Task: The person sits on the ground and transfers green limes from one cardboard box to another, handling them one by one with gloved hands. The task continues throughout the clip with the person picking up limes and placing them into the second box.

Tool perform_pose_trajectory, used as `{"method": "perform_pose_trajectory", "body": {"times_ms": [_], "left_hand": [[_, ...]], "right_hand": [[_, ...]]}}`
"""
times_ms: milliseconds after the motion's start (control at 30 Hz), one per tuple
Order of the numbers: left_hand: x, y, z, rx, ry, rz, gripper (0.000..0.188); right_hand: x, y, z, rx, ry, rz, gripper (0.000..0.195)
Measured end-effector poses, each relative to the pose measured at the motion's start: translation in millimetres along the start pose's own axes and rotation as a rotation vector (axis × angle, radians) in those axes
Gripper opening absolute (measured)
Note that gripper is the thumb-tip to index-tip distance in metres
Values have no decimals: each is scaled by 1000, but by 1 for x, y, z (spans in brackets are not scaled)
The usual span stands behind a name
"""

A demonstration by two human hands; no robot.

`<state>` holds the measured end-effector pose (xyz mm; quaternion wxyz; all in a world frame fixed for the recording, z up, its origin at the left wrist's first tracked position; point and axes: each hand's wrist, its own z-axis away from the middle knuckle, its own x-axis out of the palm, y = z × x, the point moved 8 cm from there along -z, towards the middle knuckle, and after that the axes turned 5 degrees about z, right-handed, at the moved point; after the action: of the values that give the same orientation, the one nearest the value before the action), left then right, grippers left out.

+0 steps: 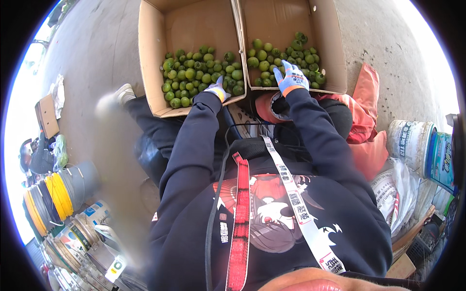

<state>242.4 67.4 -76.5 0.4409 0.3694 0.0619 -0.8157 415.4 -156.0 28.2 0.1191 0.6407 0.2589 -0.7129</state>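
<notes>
Two open cardboard boxes stand side by side before me, with small round green fruits in the near part of each. My left hand (217, 90), in a light blue and grey knit glove, reaches over the near wall of the left box (151, 47) beside its green fruits (190, 74). Its fingers are partly hidden, so whether it grips a fruit cannot be told. In the right box (329, 47), my right hand (294, 77), gloved alike, rests over the green fruits (264, 65) with thumb and fingers apart. No fruit shows in its grasp.
Orange-red cloth (364, 120) lies beside my right leg. White plastic sacks (397, 192) and a white bucket (410, 143) stand at right. Cable spools (60, 196) and more buckets (74, 240) line the left. A blurred pale shape (120, 174) obscures part of the floor.
</notes>
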Motion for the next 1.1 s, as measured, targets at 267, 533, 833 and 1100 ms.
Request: {"method": "perform_pose_trajectory", "body": {"times_ms": [267, 533, 833, 1100], "left_hand": [[-9, -8, -2, -42, 122, 34, 94], [-50, 6, 88, 545, 208, 1717, 49], [-5, 39, 161, 797, -30, 1556, 65], [6, 48, 165, 812, -103, 1533, 54]], "right_hand": [[-7, -3, -4, 5, -63, -29, 55], [4, 5, -7, -3, -75, -58, 57], [-11, -104, 80, -408, -358, -1224, 57], [-35, -77, 68, -370, -197, -910, 60]]}}
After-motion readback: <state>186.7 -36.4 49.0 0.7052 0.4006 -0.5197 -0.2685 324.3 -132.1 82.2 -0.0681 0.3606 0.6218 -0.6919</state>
